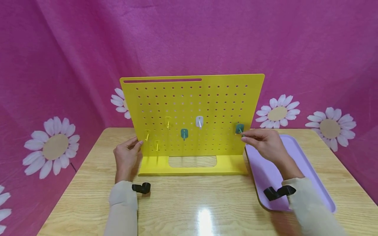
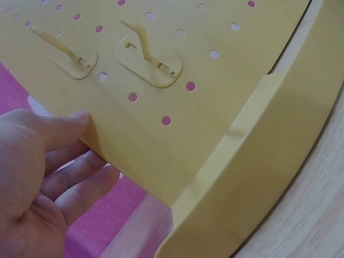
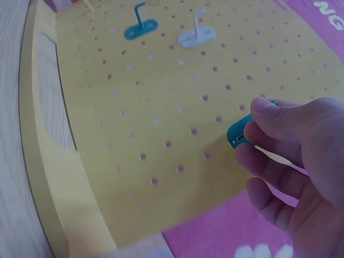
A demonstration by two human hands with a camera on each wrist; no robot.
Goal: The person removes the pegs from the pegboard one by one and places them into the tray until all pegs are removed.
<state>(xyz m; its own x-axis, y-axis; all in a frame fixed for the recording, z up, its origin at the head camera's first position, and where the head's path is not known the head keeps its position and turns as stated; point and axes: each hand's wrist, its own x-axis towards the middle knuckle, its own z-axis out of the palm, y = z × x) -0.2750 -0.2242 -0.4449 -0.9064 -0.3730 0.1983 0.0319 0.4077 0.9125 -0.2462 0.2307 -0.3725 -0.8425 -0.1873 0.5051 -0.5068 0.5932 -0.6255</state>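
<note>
A yellow pegboard stands upright on its base. My left hand grips the board's lower left edge, thumb on the front and fingers at the edge, as the left wrist view shows. At the right side, my right hand pinches a teal hook against the board's face; fingers cover much of its plate in the right wrist view. Another teal hook and a white hook are on the middle of the board. Several yellow hooks sit on the left part, two of them close to my left hand.
A purple tray lies on the wooden table to the right, partly under my right forearm. Behind the board hangs a pink cloth with white flowers. Black camera mounts are strapped to both wrists.
</note>
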